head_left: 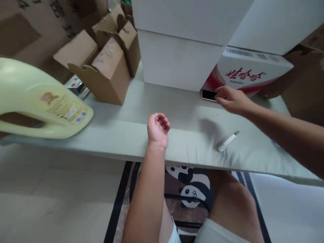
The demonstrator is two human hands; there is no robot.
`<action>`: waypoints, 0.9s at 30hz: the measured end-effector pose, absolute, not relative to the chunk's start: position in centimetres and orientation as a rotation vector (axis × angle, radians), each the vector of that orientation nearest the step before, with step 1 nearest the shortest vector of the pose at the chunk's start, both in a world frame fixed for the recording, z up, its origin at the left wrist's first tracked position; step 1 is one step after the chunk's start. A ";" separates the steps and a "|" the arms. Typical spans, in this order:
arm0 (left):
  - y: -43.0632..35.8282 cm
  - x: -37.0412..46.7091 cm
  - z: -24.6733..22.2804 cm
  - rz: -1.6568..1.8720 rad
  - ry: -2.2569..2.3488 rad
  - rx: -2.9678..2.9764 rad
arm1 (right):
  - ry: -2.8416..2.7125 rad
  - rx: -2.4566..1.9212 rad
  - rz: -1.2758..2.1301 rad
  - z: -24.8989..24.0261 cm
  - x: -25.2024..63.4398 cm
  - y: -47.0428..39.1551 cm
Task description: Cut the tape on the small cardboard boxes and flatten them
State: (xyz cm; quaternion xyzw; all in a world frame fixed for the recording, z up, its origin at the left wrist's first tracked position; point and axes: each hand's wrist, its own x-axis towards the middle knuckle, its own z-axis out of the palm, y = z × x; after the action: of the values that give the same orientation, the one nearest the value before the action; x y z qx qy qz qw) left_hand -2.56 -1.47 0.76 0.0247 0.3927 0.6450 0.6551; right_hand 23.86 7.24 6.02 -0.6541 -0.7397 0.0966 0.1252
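Observation:
My left hand (158, 131) rests palm up on the pale green cloth near the table's front edge. Its fingers curl loosely inward, with nothing visible in the palm. At the back right, my right hand (234, 100) reaches to the right end of a phone (209, 95) with a dark screen. Thumb and forefinger are apart there, and the fingers cover part of the phone. The phone lies flat on the cloth, close to a white and red carton (244, 72). Nearer to me lies a small white-handled knife (228, 141) with a dark tip.
Large white boxes (177, 60) stand behind the middle of the cloth-covered table (118, 135). At the left are open brown cardboard boxes (113, 77) and a big pale yellow jug (32, 98). Beneath the table edge, a panda-patterned mat (193, 195) shows beside my legs.

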 end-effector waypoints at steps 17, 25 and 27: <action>-1.9 -8.7 1.3 1.728 0.810 -0.165 | -2.672 -0.815 0.456 6.1 -12.1 11.0; -3.2 -14.2 0.0 2.440 1.063 -0.242 | -2.028 -0.620 0.600 5.1 3.9 0.1; -3.2 -14.3 -0.1 2.460 1.109 -0.057 | -1.931 -0.590 0.594 5.0 9.2 -4.5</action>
State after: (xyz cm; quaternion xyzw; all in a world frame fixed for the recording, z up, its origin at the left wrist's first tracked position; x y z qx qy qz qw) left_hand -14.30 -3.20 -0.08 -0.0206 0.4009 0.8892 0.2196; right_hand 9.24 -4.51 5.01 -0.2436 -0.7969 0.2450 0.4956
